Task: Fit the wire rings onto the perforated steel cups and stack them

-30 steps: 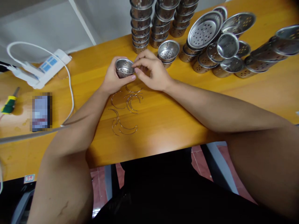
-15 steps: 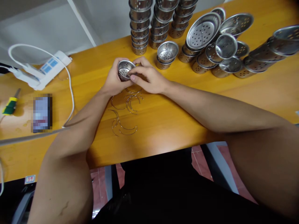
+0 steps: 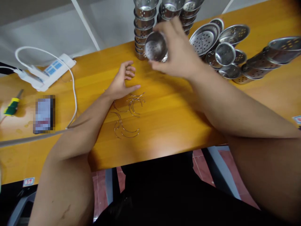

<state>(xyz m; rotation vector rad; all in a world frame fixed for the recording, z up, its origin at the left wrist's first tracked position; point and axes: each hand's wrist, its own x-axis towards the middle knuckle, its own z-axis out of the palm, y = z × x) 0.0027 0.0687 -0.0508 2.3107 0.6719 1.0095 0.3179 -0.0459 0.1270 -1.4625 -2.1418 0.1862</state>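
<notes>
Right hand point(image 3: 180, 48) clamps a cup point(image 3: 155, 47) near the stacks point(image 3: 144, 23); left hand point(image 3: 121, 82), loosely spread, has room to the near table edge point(image 3: 162, 154).

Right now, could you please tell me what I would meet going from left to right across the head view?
Green-and-yellow-handled tool → pixelated phone-like device → open left hand → right hand holding a metal cup → leaning stack of perforated metal containers.

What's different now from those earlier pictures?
The left hand let go of the metal cup and is empty. The right hand now holds what looks like the same cup, farther forward and rightward, near the stacks. The curved wires and power strip stayed put.
</notes>
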